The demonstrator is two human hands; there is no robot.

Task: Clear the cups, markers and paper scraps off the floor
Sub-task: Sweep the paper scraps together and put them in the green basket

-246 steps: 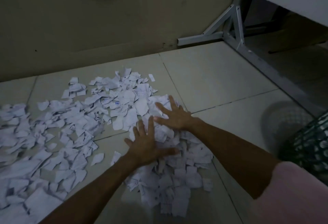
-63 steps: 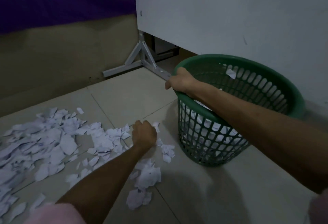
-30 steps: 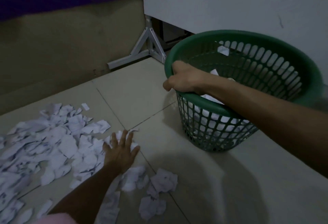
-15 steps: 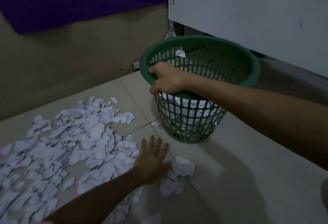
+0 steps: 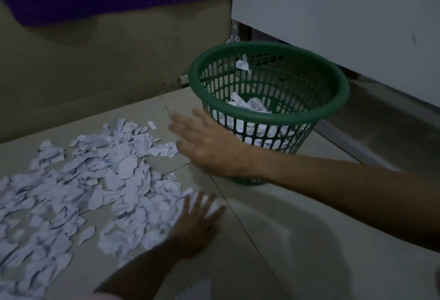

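The scraps [image 5: 90, 180] lie in a wide, loose spread on the floor [image 5: 297, 240], left of the green basket [image 5: 266, 116], which stands upright close by and already has some paper in its bottom. No cups or markers show in this view.

The left hand [image 5: 197, 223] lies flat at the near right edge of the spread, fingers straight and splayed, holding nothing. The right hand [image 5: 209, 147] hovers blurred between the basket and the far edge of the spread, fingers straight and slightly apart, also holding nothing. It is clear of the basket's rim.

The step in hand looks like gathering another load. To do it well, I judge both hands should work as flat walls: set the right one down beyond the far scraps, then draw the two together so the paper bunches into a dense mound rather than sliding out at the sides. Keep the palms low against the tiles, since thin pieces slip under raised fingers. Squeeze the mound firmly before lifting, carry it straight over the rim, and let go low inside. The likely fault is loose scraps spilling on the short carry.
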